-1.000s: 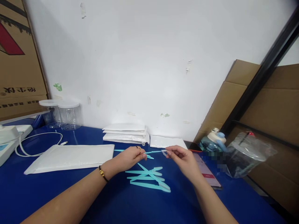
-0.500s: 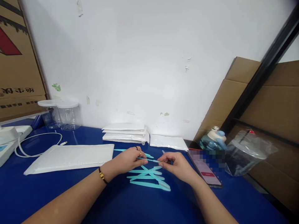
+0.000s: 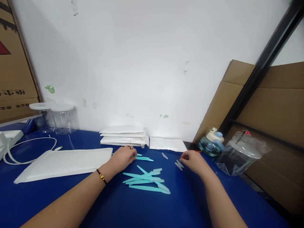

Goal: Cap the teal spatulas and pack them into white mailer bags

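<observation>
My left hand (image 3: 122, 158) rests on the blue table (image 3: 71, 196) with its fingertips pinching the end of a thin teal plastic stick (image 3: 143, 158) that lies flat beside another one. A loose pile of several teal sticks (image 3: 147, 182) lies just in front of both hands. My right hand (image 3: 193, 161) is low over the table to the right, fingers loosely curled and holding nothing. Two small clear caps (image 3: 179, 165) lie at its fingertips, and a third clear cap (image 3: 164, 155) lies a little to the left.
A flat white padded envelope (image 3: 64, 163) lies at the left, a stack of them (image 3: 123, 136) by the wall, one more (image 3: 167, 144) beside it. Clear jars (image 3: 63, 118) and a white cable (image 3: 30, 150) are far left. A toy-topped bottle (image 3: 210, 144), a plastic-bagged cup (image 3: 239, 153) and cardboard (image 3: 273, 107) are at the right.
Both hands came down and apart. The left lowered the teal stick onto the table; the right pulled its clear cap off and moved right, where caps now lie. The view shifted right.
</observation>
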Motion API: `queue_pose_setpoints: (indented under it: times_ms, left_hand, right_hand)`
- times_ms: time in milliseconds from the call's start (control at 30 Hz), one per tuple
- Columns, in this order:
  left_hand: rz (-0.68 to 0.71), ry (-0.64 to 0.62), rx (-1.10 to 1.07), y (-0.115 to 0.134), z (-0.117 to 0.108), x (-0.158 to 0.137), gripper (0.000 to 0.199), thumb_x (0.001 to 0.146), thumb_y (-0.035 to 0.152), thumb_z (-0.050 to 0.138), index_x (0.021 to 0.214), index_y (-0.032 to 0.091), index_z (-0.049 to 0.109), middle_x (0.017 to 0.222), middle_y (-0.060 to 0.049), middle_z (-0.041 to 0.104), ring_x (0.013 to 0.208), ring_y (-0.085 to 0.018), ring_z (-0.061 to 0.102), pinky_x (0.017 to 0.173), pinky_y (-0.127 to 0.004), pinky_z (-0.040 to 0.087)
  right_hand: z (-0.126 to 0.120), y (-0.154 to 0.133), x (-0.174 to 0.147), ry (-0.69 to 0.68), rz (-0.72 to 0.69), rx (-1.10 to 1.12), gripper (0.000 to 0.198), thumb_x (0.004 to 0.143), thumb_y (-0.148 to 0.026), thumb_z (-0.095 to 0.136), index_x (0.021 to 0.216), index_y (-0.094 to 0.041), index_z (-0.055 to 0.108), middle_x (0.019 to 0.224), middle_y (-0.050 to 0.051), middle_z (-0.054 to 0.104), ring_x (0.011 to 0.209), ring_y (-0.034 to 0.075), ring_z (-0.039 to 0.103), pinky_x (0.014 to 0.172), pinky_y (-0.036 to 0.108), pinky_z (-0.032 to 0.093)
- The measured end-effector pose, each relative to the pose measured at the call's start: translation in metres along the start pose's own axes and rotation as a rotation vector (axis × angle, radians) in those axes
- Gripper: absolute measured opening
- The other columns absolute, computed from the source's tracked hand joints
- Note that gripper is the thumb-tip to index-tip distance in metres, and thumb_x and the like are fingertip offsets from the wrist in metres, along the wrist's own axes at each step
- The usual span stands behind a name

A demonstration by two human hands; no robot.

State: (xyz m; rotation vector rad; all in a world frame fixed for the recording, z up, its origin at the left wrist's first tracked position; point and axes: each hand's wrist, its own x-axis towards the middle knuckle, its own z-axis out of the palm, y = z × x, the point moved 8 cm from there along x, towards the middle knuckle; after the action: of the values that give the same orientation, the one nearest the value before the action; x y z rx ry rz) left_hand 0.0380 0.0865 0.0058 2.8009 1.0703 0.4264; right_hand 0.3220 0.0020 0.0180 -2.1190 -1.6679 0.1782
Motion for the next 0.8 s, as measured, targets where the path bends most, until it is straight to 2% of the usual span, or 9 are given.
queue_pose_setpoints:
  times_ms: [133,300,367,433,533,667,800]
  left_hand:
    - [-0.056,0.018,-0.081,-0.004,-0.004,0.000,0.011,0.080,0.022,0.049,0.079,0.020,0.060,0.084,-0.003,0.062,0.081,-0.018,0.055,0.069,-0.026,0.039]
    - [-0.107,0.036,-0.292,0.000,-0.010,-0.001,0.016,0.083,0.031,0.043,0.081,0.020,0.055,0.075,-0.001,0.059,0.070,-0.016,0.054,0.061,-0.024,0.037]
    - [-0.112,-0.009,-0.426,0.007,-0.007,-0.002,0.019,0.085,0.034,0.040,0.082,0.020,0.052,0.071,0.001,0.056,0.065,-0.014,0.053,0.058,-0.024,0.037]
    - [-0.097,-0.042,-0.540,0.015,-0.005,-0.004,0.020,0.086,0.036,0.038,0.083,0.020,0.050,0.069,0.002,0.053,0.060,-0.013,0.051,0.056,-0.023,0.036]
    - [-0.042,-0.049,-0.603,0.025,-0.007,-0.005,0.022,0.087,0.039,0.037,0.084,0.020,0.048,0.067,0.004,0.048,0.057,-0.011,0.042,0.054,-0.022,0.034]
    - [0.007,-0.072,-0.604,0.030,-0.008,-0.006,0.029,0.088,0.044,0.036,0.084,0.019,0.050,0.066,0.004,0.044,0.057,-0.010,0.036,0.055,-0.022,0.032]
    - [0.020,-0.101,-0.598,0.032,-0.008,-0.006,0.034,0.089,0.046,0.035,0.085,0.019,0.055,0.071,0.002,0.050,0.061,-0.012,0.041,0.057,-0.022,0.033]
  right_hand:
    - [0.013,0.010,-0.001,-0.035,0.079,-0.053,0.009,0.065,-0.025,0.066,0.057,-0.021,0.067,0.061,0.006,0.067,0.059,0.019,0.058,0.051,0.025,0.033]
    - [0.014,0.002,-0.001,-0.020,0.098,-0.047,0.014,0.066,-0.021,0.065,0.053,-0.020,0.060,0.058,0.004,0.064,0.058,0.019,0.057,0.050,0.025,0.033]
    - [0.013,-0.009,-0.001,-0.004,0.044,0.063,0.013,0.072,-0.024,0.061,0.060,-0.020,0.059,0.062,0.003,0.063,0.060,0.018,0.058,0.052,0.025,0.036]
    - [0.014,-0.025,-0.002,-0.012,-0.059,0.313,0.012,0.078,-0.030,0.057,0.072,-0.020,0.057,0.067,0.002,0.063,0.059,0.016,0.059,0.055,0.025,0.041]
    - [0.017,-0.053,-0.008,-0.054,-0.215,0.643,0.020,0.080,-0.039,0.058,0.085,-0.020,0.057,0.067,0.000,0.060,0.056,0.014,0.058,0.056,0.025,0.044]
    - [0.017,-0.073,-0.018,-0.015,-0.322,0.720,0.024,0.080,-0.040,0.060,0.091,-0.018,0.063,0.068,0.002,0.063,0.065,0.016,0.060,0.062,0.027,0.047]
    - [0.011,-0.082,-0.024,0.047,-0.413,0.716,0.021,0.080,-0.038,0.062,0.088,-0.019,0.067,0.076,0.005,0.066,0.072,0.018,0.062,0.067,0.030,0.049]
